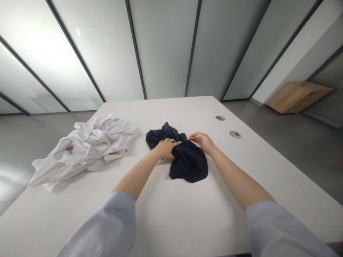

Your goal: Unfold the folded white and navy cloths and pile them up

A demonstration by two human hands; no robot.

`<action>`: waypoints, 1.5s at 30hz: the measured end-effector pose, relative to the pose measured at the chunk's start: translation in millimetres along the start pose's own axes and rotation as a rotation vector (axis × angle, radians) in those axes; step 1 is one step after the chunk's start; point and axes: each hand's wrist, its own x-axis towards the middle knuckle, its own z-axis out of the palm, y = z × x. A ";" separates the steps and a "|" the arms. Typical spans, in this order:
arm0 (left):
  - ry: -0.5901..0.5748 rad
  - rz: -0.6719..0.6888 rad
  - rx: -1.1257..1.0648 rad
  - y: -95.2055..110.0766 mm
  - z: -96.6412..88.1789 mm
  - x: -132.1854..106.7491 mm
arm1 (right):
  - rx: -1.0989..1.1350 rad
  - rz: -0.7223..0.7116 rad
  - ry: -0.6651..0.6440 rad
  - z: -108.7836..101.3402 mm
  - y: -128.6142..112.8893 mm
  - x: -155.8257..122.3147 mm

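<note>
1 crumpled navy garment, mid-table, long axis running near-far, tilted far-L to near-R. L hand flat on top, open, no clear grip; R hand half-open, fingertips at its edge, holding nothing. Risk: loose folds slip if pressed unevenly. White crumpled cloth to L, on white table.

Behind the white counter rises a frosted glass partition in dark frames, glowing at left — past the counter's right side, a low wooden drawer unit sits on the grey floor.
</note>
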 end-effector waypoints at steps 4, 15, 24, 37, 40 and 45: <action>0.098 -0.090 0.001 6.6 10.0 5.0 | 0.090 -0.049 0.646 -42.6 20.1 1.9; 0.602 -0.327 0.010 -1.1 -64.6 -34.7 | -0.197 0.030 0.578 -39.3 17.8 -8.2; 0.956 -0.738 0.544 -61.9 -209.8 -161.3 | -0.313 0.085 0.474 -36.9 19.8 -8.3; 0.461 -1.006 0.197 -135.1 -104.5 -185.9 | -0.416 0.064 0.403 -34.0 19.4 -9.6; 0.654 -0.897 0.178 -100.8 -103.3 -182.6 | -0.417 0.050 0.399 -33.5 22.3 -9.2; 0.839 -0.472 0.108 -47.2 -81.5 -137.2 | -0.423 -0.028 0.452 -24.1 21.3 -6.6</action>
